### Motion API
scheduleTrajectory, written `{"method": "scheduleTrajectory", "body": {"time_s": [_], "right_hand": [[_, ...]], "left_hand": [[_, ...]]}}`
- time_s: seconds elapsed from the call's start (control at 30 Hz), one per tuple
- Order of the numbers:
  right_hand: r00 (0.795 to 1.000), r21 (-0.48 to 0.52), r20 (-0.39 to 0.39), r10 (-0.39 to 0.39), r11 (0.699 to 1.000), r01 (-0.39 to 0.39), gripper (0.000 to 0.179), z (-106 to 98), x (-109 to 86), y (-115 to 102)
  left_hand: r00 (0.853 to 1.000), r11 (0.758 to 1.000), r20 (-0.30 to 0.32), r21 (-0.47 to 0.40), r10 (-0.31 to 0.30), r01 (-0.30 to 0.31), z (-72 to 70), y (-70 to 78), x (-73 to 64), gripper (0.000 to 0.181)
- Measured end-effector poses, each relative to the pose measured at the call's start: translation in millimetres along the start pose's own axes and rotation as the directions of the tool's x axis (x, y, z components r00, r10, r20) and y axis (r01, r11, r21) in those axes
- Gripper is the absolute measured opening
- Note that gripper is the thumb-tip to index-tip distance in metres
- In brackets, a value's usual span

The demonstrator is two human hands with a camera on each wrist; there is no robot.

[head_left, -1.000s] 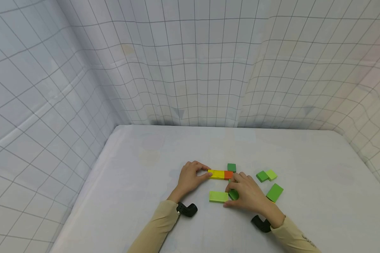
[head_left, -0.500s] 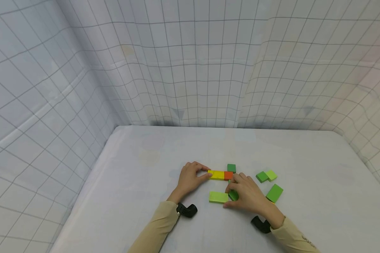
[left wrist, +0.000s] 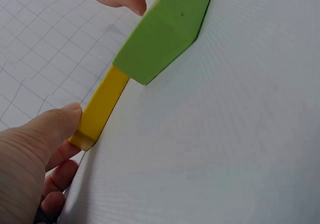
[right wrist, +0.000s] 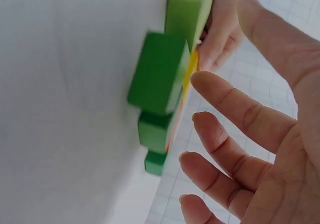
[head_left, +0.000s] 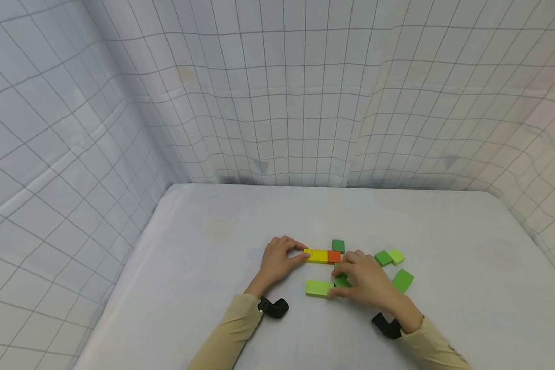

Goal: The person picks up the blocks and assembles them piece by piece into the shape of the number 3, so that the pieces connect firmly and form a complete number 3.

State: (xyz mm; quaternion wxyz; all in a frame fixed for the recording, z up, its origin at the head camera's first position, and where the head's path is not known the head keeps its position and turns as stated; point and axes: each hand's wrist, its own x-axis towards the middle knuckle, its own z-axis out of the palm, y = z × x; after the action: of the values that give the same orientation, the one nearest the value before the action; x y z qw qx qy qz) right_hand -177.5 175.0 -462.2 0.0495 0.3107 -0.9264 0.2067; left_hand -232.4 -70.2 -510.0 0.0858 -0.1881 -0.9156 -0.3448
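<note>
My left hand pinches the left end of a flat yellow block between thumb and fingers. An orange-red block continues the row on its right. My right hand hovers over a green block, its fingers spread apart with nothing between them in the right wrist view. That view shows the dark green block beside a light green block, with smaller green pieces beyond. From the head, the light green block lies nearer the person, left of the right thumb.
A small dark green block sits behind the orange-red one. Off to the right are a green block, a lime block against it, and a larger green block, partly behind the right hand. Gridded white cloth walls the table.
My right hand has loosened from the green block, its fingers opening and shifting slightly right. The left hand keeps its place on the yellow block.
</note>
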Motion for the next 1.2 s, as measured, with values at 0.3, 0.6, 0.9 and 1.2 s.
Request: {"method": "scheduleTrajectory", "body": {"time_s": [0.3, 0.6, 0.9, 1.2], "right_hand": [[0.977, 0.018, -0.096, 0.189, 0.982, -0.188, 0.023, -28.7, -11.8, 33.8], [0.897, -0.094, -0.037, 0.44, 0.892, -0.441, 0.044, -48.7, -24.5, 60.9], [0.897, -0.092, -0.042, 0.441, 0.892, -0.443, 0.042, -49.1, -25.4, 67.2], [0.895, -0.097, -0.043, 0.444, 0.89, -0.446, 0.039, -46.3, -23.1, 71.2]], "left_hand": [[1.0, 1.0, -0.008, -0.017, 0.004, -0.004, 0.6, 0.7, -1.7, 0.025], [1.0, 1.0, -0.006, -0.006, 0.002, -0.002, 1.2, 0.6, -1.6, 0.025], [1.0, 1.0, 0.009, 0.001, -0.018, 0.018, 1.7, -0.2, -0.1, 0.025], [1.0, 1.0, 0.005, 0.002, -0.018, 0.018, 1.7, -0.4, 0.0, 0.025]]}}
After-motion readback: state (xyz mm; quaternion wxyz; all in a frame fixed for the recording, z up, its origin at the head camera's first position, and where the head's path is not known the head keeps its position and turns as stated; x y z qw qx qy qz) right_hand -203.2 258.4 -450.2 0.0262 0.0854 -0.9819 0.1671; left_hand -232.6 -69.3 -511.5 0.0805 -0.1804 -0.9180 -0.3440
